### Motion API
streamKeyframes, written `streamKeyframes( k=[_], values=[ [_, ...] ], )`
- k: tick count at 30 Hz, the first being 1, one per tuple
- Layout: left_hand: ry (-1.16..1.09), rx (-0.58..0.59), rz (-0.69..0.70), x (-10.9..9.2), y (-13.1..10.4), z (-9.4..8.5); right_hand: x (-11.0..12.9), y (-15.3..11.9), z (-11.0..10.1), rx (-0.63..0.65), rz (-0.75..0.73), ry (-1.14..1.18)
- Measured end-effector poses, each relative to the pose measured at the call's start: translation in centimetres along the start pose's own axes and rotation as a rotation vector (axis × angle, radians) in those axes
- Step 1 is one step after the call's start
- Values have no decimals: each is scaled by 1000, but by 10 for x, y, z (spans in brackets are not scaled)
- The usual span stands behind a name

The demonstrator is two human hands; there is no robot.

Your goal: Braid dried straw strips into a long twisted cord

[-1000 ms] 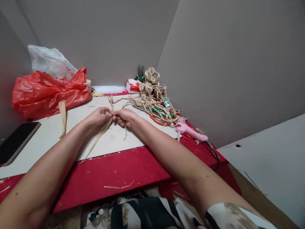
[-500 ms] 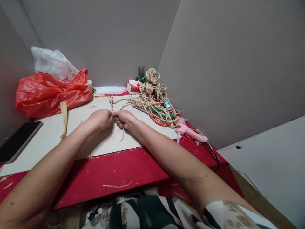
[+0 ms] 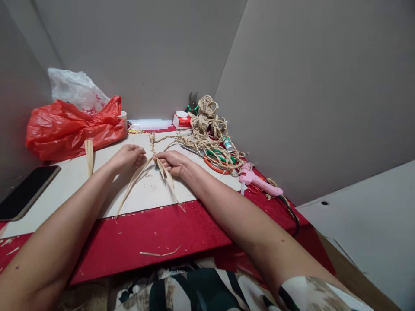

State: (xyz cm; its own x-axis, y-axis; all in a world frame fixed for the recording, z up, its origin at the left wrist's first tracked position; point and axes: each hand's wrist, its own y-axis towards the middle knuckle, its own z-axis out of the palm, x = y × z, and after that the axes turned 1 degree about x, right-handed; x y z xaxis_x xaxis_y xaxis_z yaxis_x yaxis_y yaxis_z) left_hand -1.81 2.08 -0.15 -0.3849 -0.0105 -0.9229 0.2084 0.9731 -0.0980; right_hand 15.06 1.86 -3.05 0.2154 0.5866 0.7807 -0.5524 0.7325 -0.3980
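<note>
At the far left, the phone (image 3: 29,194) lies on the board (image 3: 103,156), with the red bag (image 3: 71,131) behind it and a dry leaf (image 3: 89,156) at the bag's front edge. The left arm reaches forward and inward from the lower left, its forearm crossing the board's near edge. The left hand (image 3: 129,157) is let go, fingers loosely curled and turned toward the braid (image 3: 152,143), with a small gap between. The braid lies on the board in front of the hands, its near end between them; from there the left strip (image 3: 134,182) slants down past the board's edge. The right arm comes in from the lower right, and the right hand (image 3: 175,163) pinches the braid's near end between thumb and fingers, with the right strips (image 3: 169,181) hanging below. Farther right are the tangled rope (image 3: 207,136) and the pink glue gun (image 3: 259,180). Half a second ago both hands met at the braid; now the left has drawn back, and the strips fan out more visibly on both sides.
</note>
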Motion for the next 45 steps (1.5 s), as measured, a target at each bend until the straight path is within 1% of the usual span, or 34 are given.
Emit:
streamKeyframes(
  k=[2, 4, 6, 7, 11, 14, 17, 20, 23, 26, 31, 33, 35, 38, 40, 42, 45],
  values=[
    [-184, 163, -86, 6, 2, 11, 0, 0, 1, 9, -8, -21],
    [-301, 286, -129, 9, 1, 18, 1, -2, 1, 22, -9, -51],
    [-311, 345, -147, 9, 1, 19, 2, -4, 1, 32, -5, -95],
    [-287, 354, -152, 8, 1, 18, 3, -6, 1, 32, -4, -127],
    [-141, 313, -148, 6, 2, 13, 4, -12, -2, -10, -49, -340],
    [-41, 282, -116, 5, 2, 16, 4, -14, -3, -83, -142, -589],
    [19, 275, -113, 5, 1, 18, 3, -15, -2, -169, -253, -861],
    [8, 299, -127, 6, 2, 17, 1, -14, 1, -245, -369, -1050],
    [-66, 342, -147, 10, 3, 14, 0, -13, 6, -288, -413, -1169],
    [-125, 354, -155, 14, 5, 13, 2, -16, 7, -315, -404, -1239],
    [-123, 312, -116, 15, 5, 16, 10, -22, 6, -392, -374, -1327],
    [-123, 295, -100, 15, 5, 18, 11, -24, 8, -404, -370, -1292],
    [-129, 283, -87, 15, 5, 19, 10, -25, 12, -397, -356, -1205],
    [-154, 279, -80, 15, 5, 20, 5, -26, 21, -384, -328, -1078],
    [-194, 280, -93, 16, 5, 21, 0, -23, 26, -403, -329, -1065],
    [-265, 283, -118, 17, 4, 22, -7, -20, 29, -443, -365, -1124],
    [-394, 286, -149, 17, 3, 24, -18, -15, 31, -521, -461, -1295]
  ],
)
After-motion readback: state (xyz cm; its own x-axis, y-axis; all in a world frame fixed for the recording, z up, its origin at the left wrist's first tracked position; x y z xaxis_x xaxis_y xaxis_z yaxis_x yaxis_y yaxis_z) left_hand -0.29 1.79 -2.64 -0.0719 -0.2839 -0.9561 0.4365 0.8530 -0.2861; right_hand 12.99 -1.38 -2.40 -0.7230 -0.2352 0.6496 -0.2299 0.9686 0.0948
